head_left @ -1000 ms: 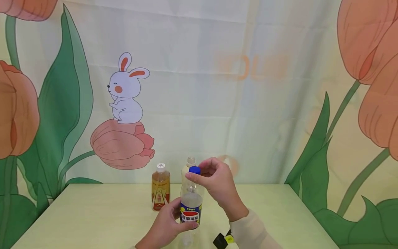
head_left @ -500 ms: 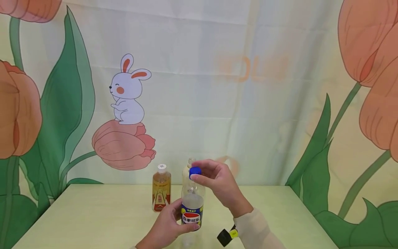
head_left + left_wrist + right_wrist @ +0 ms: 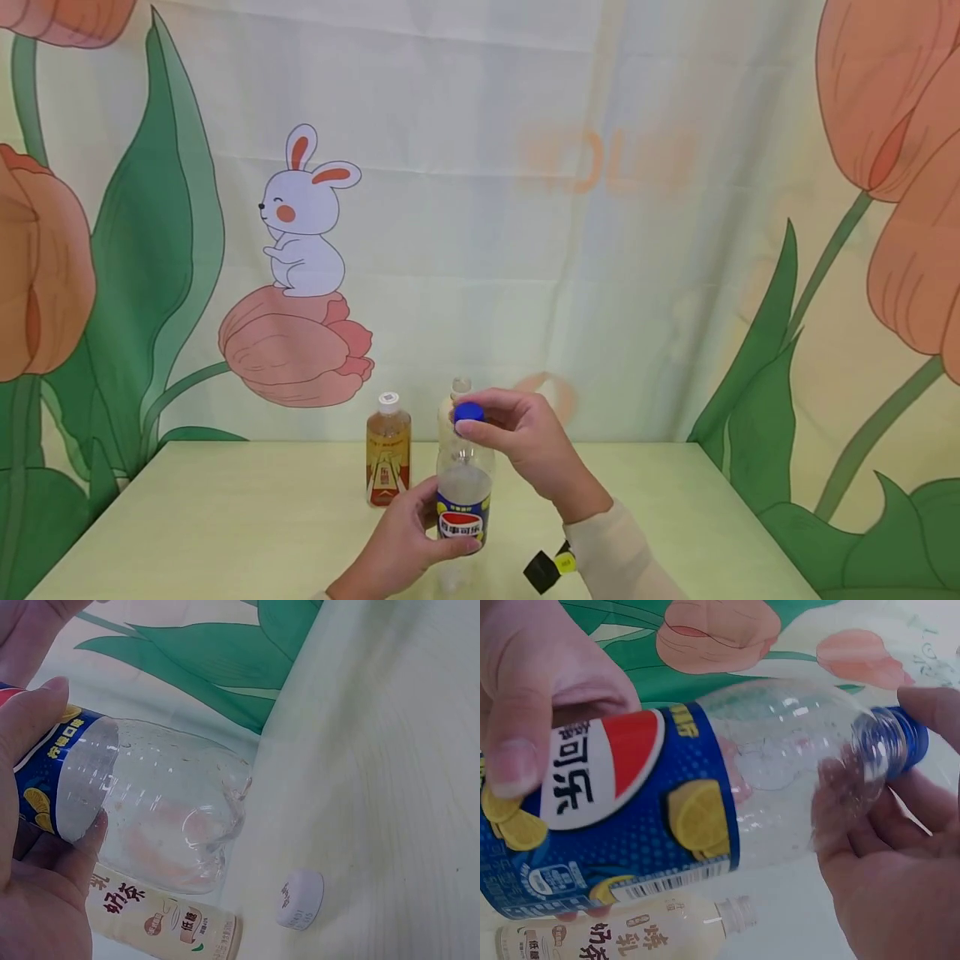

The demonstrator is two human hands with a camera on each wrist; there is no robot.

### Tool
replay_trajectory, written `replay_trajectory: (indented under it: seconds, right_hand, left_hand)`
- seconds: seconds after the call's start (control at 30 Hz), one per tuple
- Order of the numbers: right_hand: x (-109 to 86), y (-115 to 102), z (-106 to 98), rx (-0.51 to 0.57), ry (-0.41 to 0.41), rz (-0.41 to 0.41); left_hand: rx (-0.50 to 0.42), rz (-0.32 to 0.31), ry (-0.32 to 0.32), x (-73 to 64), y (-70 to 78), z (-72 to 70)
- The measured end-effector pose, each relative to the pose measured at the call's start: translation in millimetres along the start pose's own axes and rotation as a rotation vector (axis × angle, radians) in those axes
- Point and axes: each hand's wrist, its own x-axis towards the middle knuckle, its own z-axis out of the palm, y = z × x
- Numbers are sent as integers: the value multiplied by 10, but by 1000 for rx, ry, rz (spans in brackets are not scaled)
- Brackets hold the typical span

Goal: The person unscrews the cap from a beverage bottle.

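My left hand (image 3: pixel 405 533) grips a clear plastic Pepsi bottle (image 3: pixel 463 521) round its blue lemon-print label. The bottle is upright and held off the table; it looks empty in the wrist views. At its mouth sits a blue bottle cap (image 3: pixel 469 412), pinched between the thumb and fingers of my right hand (image 3: pixel 536 442). In the right wrist view the cap (image 3: pixel 911 739) is on the threaded neck; how tightly cannot be told. Behind the Pepsi bottle stands an uncapped milk tea bottle (image 3: pixel 630 930), mostly hidden in the head view.
A white cap (image 3: pixel 301 900) lies on the table near the milk tea bottle. To the left stands an amber drink bottle (image 3: pixel 387 458) with a white cap. A black cube-like device (image 3: pixel 542 572) with a yellow tag shows by the right sleeve (image 3: pixel 618 542).
My right hand has turned, its fingers coming round the blue cap from behind to the left. The left hand keeps its grip on the Pepsi bottle, nearly still.
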Motion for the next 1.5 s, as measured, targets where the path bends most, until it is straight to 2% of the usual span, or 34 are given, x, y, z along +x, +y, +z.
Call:
replay_trajectory:
  seconds: [0.1,0.17,0.37,0.43,0.5,0.67,0.77,0.87,1.1,1.23,1.37,1.5]
  right_hand:
    - [2,15,-32,12,-56,11]
    - [1,10,-20,1,-36,18]
    - [-4,-30,90,-60,202,49]
    - [-7,-38,105,-61,242,41]
    - [-11,-47,94,-55,227,19]
    - [-4,-40,-12,-26,54,-32]
    - [2,-35,-51,-17,-2,-30]
    - [-1,-39,-26,-29,42,-4]
    - [-44,-104,111,-134,268,28]
    - [-63,-125,116,-187,337,17]
    - [-59,-100,72,-174,344,14]
    - [-44,-85,-6,-127,259,4]
  left_hand:
    - [-1,-10,-7,-2,10,4]
    - [-1,-12,-6,-1,12,8]
    - [11,3,6,3,4,16]
    - [13,6,6,3,-1,16]
    - [12,4,6,4,-4,16]
    - [12,-18,12,2,7,12]
    - [15,-30,11,-1,16,12]
    - [15,-17,9,0,21,13]
    - [46,76,26,17,-1,59]
    - [45,71,28,30,-4,75]
    - [24,46,19,36,6,88]
    - [8,23,13,45,16,105]
